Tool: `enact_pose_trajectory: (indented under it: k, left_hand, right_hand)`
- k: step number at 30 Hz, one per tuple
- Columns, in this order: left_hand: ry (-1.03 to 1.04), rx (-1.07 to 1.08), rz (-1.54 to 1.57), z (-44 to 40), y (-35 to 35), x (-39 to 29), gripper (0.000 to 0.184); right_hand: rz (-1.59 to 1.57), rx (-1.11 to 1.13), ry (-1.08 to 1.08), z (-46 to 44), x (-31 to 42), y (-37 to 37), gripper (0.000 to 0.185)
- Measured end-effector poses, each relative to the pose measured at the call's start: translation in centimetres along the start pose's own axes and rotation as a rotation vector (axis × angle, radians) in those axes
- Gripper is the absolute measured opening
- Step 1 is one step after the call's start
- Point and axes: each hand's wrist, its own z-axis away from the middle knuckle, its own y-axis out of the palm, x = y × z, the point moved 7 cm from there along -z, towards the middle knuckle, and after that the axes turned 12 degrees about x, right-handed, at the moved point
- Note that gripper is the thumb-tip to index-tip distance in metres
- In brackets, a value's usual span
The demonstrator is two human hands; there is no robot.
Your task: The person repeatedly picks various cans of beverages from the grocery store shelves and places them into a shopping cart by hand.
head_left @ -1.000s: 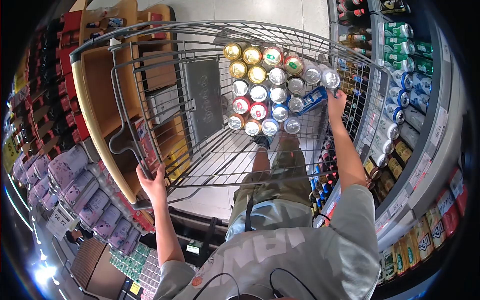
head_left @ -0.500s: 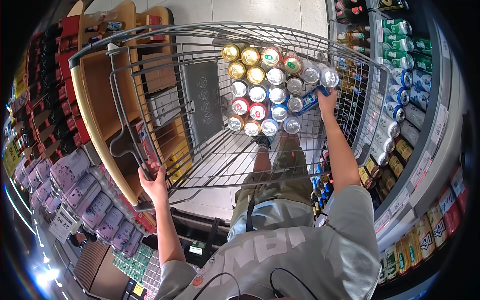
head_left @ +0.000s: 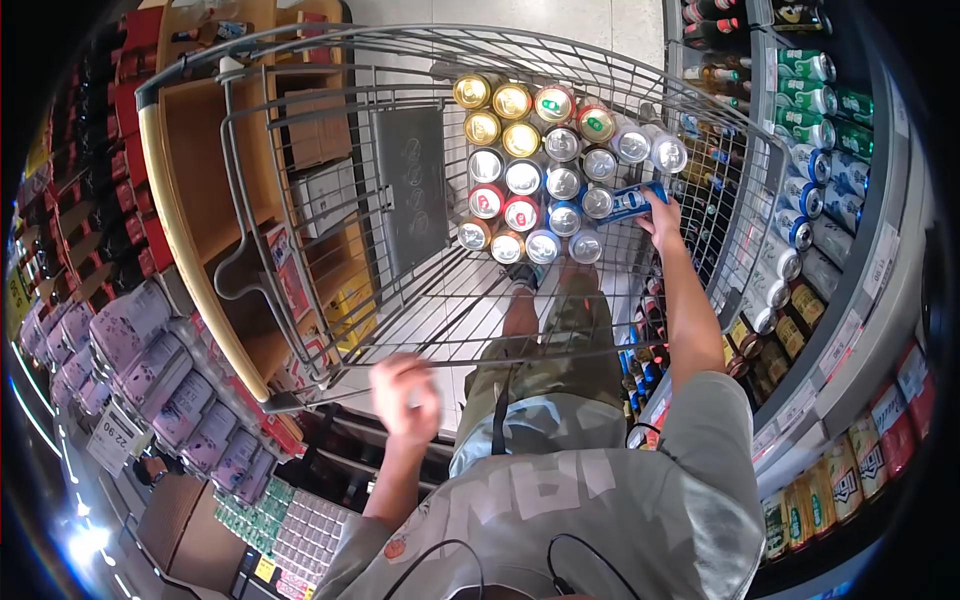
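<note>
In the head view, a wire shopping cart [head_left: 412,190] holds a cluster of upright drink cans, among them gold cans [head_left: 513,101], silver cans [head_left: 523,176] and red-rimmed cans [head_left: 486,200]. My right hand [head_left: 664,222] reaches into the cart and is closed around one end of a blue can [head_left: 628,203], which lies on its side against the cluster's right edge. Near the cart's front rail, my left hand [head_left: 408,397] is raised in front of my body, apart from the cart handle [head_left: 205,250]. Motion blurs its fingers, and nothing shows in it.
Shelves of green cans [head_left: 805,97], white-and-blue cans [head_left: 797,230] and gold cans [head_left: 808,298] line the right side. Stacked purple packs [head_left: 185,405] stand at lower left, beside a price sign [head_left: 113,435]. A wooden display unit [head_left: 205,140] stands behind the cart's handle end.
My left hand has let go of the cart's near corner and moved right. My right hand has lowered slightly with the blue can, which now lies flatter. The cans appear shifted slightly in view.
</note>
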Motion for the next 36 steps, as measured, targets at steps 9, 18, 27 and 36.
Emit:
enact_pose_trajectory:
  k: [9,18,27,36]
  left_hand:
    - [0.125,0.820,-0.048,-8.1,23.3,-0.7,0.057]
    - [0.143,0.937,-0.243,-7.8,30.7,1.6,0.077]
    - [0.280,0.776,-0.187,-5.7,30.1,3.0,0.076]
    - [0.263,0.783,-0.156,-5.3,29.6,2.8,0.076]
  right_hand:
    - [0.036,0.137,0.025,3.8,0.0,-0.8,0.081]
    - [0.378,0.076,-0.140,10.5,1.1,0.5,0.073]
    - [0.970,-0.030,-0.578,15.4,3.9,4.6,0.070]
    - [0.965,-0.043,-0.654,17.7,4.8,7.4,0.065]
